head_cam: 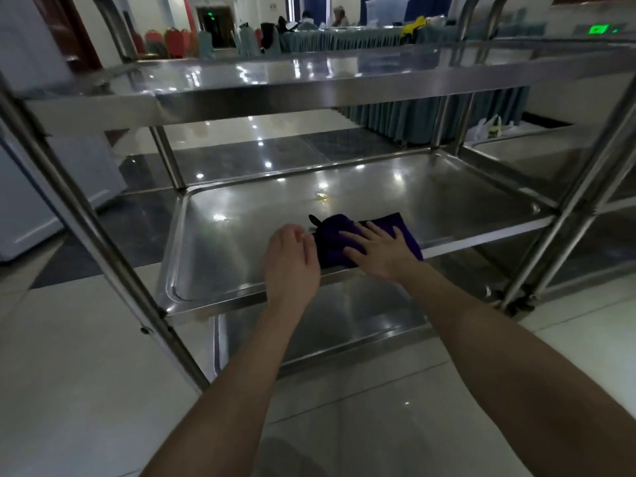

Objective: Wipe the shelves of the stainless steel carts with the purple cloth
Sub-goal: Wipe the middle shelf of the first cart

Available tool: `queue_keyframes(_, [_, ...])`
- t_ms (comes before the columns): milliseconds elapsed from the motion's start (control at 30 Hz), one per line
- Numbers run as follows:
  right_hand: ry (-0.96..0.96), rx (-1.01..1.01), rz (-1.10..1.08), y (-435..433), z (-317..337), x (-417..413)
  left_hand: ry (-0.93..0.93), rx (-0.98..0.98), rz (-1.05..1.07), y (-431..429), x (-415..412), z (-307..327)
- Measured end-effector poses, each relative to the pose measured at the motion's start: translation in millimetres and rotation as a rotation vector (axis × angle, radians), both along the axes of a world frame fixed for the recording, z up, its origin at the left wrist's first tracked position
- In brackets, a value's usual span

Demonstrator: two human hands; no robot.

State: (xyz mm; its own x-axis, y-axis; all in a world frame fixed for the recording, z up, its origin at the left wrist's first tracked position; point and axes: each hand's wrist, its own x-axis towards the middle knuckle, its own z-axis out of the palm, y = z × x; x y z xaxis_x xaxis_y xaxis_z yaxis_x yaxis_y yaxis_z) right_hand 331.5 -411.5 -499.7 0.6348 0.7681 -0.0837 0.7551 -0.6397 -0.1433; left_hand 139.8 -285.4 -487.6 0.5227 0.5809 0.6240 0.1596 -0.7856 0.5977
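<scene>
Got the right grip (375,251) splayed flat, pressing the purple cloth (395,223) onto the cart's middle shelf (237,242) near the front lip. Runs left-right. Can't tell pinching or not for the left grip (292,258), curled at its left end. Probably push toward the yellowish smudge (321,198) just beyond.

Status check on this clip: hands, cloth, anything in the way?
Right hand flat on purple cloth, middle shelf. Left hand at cloth's edge, grip unclear. Yellowish spot ahead.
</scene>
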Motion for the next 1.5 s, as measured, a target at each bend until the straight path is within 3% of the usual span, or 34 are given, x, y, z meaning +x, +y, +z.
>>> queue_keyframes(333, [0.050, 0.062, 0.124, -78, 5, 77, 0.231, -0.051, 0.148, -20, 83, 6])
queue_keyframes(633, [0.046, -0.085, -0.076, -184, 8, 268, 0.507, 0.029, 0.291, -41, 158, -11])
queue_keyframes(767, [0.068, -0.126, -0.176, -192, 8, 324, 0.548, 0.037, 0.351, -40, 162, -21])
queue_keyframes(933, [0.091, -0.101, -0.087, -107, 7, 308, 0.569, 0.087, 0.378, -49, 160, -16])
queue_keyframes(1167, [0.072, -0.044, 0.283, 0, 0, 188, 0.521, 0.027, 0.386, -46, 155, -17])
queue_keyframes(1500, [0.086, 0.025, 0.423, -104, 0, 199, 0.550, 0.037, 0.368, -41, 151, -17])
